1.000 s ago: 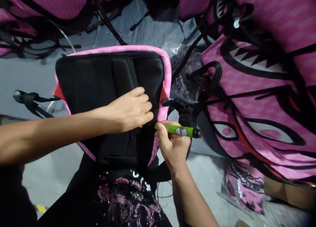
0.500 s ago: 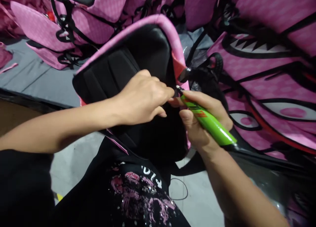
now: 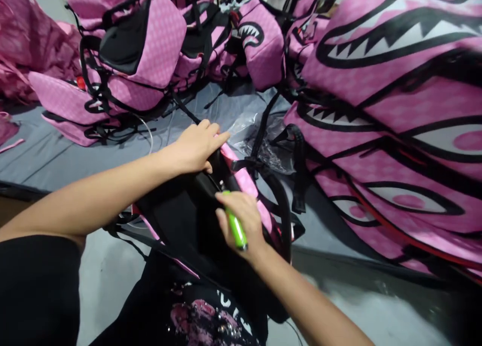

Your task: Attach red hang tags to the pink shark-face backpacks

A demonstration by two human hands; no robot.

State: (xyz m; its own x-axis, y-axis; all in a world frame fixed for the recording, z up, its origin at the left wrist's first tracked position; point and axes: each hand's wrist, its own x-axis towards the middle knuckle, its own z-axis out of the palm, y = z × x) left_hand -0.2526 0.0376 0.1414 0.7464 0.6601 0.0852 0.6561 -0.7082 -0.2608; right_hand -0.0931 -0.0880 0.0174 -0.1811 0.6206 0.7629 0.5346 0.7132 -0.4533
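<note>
A pink backpack (image 3: pixel 246 181) with a black padded back lies tilted against my lap at the edge of the grey table (image 3: pixel 56 152). My left hand (image 3: pixel 198 144) rests on its top edge, fingers stretched over the pink rim. My right hand (image 3: pixel 241 220) is closed round a green lighter (image 3: pixel 235 228), its tip pointing at the black panel near the rim. Black straps (image 3: pixel 280 195) hang off the backpack's right side.
Several pink backpacks (image 3: pixel 139 44) with black straps are piled at the back left and centre. Large pink bags printed with shark mouths and eyes (image 3: pixel 395 110) fill the right. Crumpled clear plastic (image 3: pixel 259 135) lies behind the backpack. Grey floor shows below.
The backpack has dropped from upright to lying low and flatter. My left hand moved from pinching near the side seam to the top rim. My right hand lowered the lighter onto the panel.
</note>
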